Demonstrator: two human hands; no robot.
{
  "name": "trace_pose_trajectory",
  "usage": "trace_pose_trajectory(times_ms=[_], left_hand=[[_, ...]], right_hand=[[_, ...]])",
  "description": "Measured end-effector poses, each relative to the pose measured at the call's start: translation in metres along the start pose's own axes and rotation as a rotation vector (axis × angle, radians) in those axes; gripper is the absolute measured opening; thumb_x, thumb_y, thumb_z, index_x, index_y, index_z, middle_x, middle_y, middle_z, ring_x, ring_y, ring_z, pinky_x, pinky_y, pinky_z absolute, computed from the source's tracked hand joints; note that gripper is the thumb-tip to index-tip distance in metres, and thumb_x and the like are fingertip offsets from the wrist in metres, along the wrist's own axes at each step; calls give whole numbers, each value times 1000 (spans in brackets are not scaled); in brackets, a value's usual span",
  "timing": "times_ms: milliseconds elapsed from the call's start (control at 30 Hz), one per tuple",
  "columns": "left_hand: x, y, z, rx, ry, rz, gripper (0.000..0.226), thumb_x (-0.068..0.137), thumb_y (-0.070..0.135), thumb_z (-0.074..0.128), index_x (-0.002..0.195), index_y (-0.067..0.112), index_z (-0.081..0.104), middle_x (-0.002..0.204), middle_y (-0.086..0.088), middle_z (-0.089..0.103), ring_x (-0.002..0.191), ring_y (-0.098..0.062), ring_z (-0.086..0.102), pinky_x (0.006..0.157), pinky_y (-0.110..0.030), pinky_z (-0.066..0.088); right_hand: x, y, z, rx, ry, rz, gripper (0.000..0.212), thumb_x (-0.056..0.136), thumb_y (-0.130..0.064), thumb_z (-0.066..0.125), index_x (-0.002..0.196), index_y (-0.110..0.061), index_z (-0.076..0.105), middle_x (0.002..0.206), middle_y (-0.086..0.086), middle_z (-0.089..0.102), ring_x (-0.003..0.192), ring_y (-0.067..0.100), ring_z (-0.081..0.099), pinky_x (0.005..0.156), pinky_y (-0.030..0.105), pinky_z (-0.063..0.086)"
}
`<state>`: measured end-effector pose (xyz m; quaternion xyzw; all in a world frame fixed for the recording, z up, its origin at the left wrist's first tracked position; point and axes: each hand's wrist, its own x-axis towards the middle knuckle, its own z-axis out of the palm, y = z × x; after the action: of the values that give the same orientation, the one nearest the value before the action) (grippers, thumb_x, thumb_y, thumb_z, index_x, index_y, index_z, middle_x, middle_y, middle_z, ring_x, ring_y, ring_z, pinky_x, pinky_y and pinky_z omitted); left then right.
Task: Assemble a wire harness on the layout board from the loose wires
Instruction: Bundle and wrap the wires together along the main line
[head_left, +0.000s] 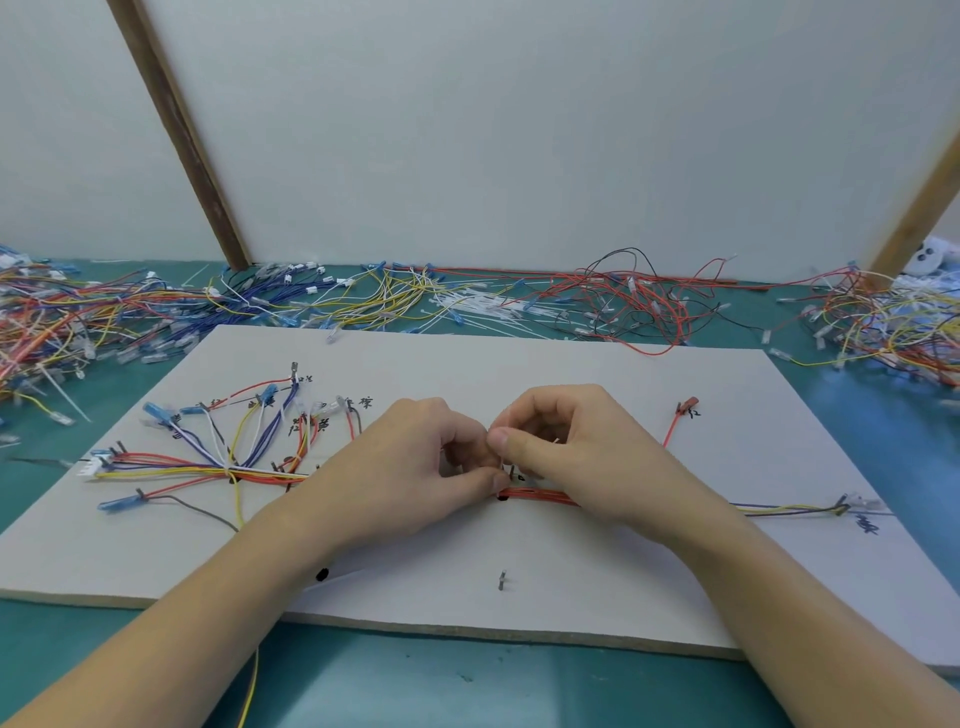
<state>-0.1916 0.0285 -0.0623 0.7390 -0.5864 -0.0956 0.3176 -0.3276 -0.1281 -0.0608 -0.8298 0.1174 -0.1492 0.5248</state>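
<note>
Now both hands meet mid-board: the left hand (415, 462) and right hand (566, 447) pinch a thin white tie over the wire bundle (540, 494). Most wires already lie routed across the layout board (571, 374); binding seems underway, with loose wires (363, 296) piled behind.

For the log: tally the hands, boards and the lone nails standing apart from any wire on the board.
Hands: 2, left hand and right hand, both pinching at the wire bundle
White boards: 1
Nails free of wires: 1
Total: 4
</note>
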Motion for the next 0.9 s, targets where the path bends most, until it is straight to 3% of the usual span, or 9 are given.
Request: trace_pose_trajectory(times_ms=[233, 367, 633, 800, 900], left_hand=[[-1, 2, 0, -9, 22, 10, 18, 82, 42, 72, 79, 25, 77, 71, 2, 66, 76, -18, 59, 68, -25, 44], [1, 2, 0, 8, -8, -16, 18, 81, 44, 70, 80, 28, 79, 77, 13, 68, 79, -14, 60, 72, -29, 45], [1, 4, -1, 88, -61, -32, 12, 90, 37, 76, 79, 31, 75, 76, 10, 69, 85, -12, 58, 79, -38, 47], [2, 7, -2, 110, -70, -28, 12, 90, 38, 75, 80, 31, 75, 75, 12, 66, 87, -9, 53, 78, -31, 43], [2, 8, -3, 110, -70, -33, 12, 90, 37, 76, 80, 31, 75, 76, 11, 66, 87, -9, 54, 80, -33, 44]], right_hand=[[1, 1, 4, -66, 33, -13, 22, 94, -8, 71, 76, -20, 68, 62, -12, 65, 55, 4, 51, 59, 23, 41], [0, 0, 12, -176, 131, -78, 21, 92, -4, 68, 78, -19, 69, 70, -8, 69, 64, 9, 57, 59, 18, 43], [1, -2, 17, -167, 186, -73, 17, 90, 0, 67, 79, -13, 70, 71, -7, 69, 64, 2, 55, 59, 13, 41], [2, -3, 18, -146, 199, -54, 18, 89, -1, 68, 78, -15, 71, 71, -4, 70, 65, 6, 57, 59, 17, 44], [4, -2, 19, -120, 199, -35, 18, 90, -2, 68, 78, -15, 71, 73, 1, 71, 67, 13, 60, 62, 25, 47]])
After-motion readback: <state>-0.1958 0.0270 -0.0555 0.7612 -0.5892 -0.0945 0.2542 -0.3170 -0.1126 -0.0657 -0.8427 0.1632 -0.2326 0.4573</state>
